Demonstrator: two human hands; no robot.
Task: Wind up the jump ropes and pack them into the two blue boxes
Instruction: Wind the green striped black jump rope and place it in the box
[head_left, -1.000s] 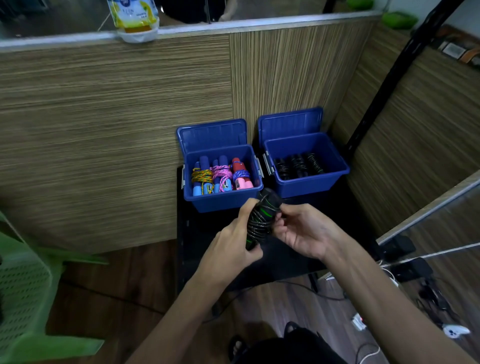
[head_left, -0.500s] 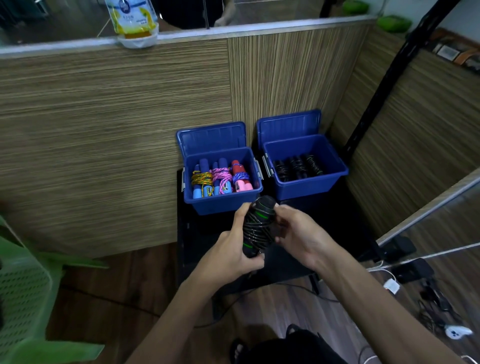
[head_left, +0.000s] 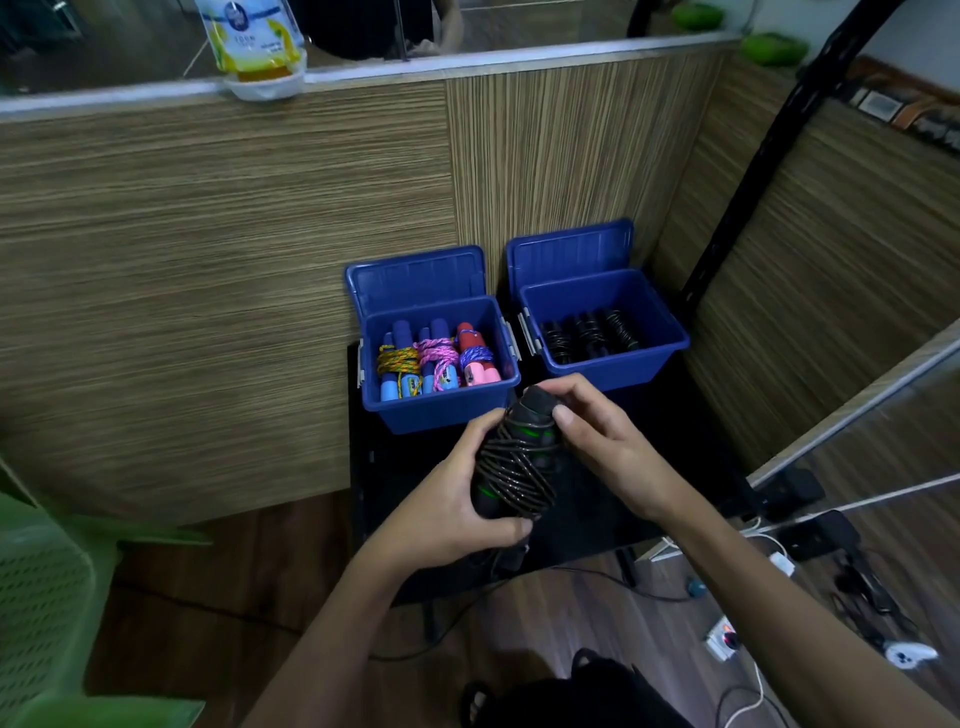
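A black jump rope (head_left: 517, 467) with green marks is wound into a bundle around its handles. My left hand (head_left: 457, 499) grips its lower part from the left. My right hand (head_left: 597, 441) pinches its upper end with thumb and fingers. Both hands hold it just in front of two open blue boxes on a black table (head_left: 384, 467). The left box (head_left: 441, 410) holds several coloured wound ropes (head_left: 434, 358) with blue and pink handles. The right box (head_left: 670, 338) holds black wound ropes (head_left: 587, 332).
A wood-grain partition (head_left: 208, 260) stands behind the boxes, with a yellow bag (head_left: 249, 41) on its ledge. A green plastic chair (head_left: 52, 597) is at the lower left. Cables and a power strip (head_left: 722, 636) lie on the floor at the right. A black pole (head_left: 753, 182) leans beside the right box.
My right hand has shifted up to the top end of the bundle, and the bundle is held more upright.
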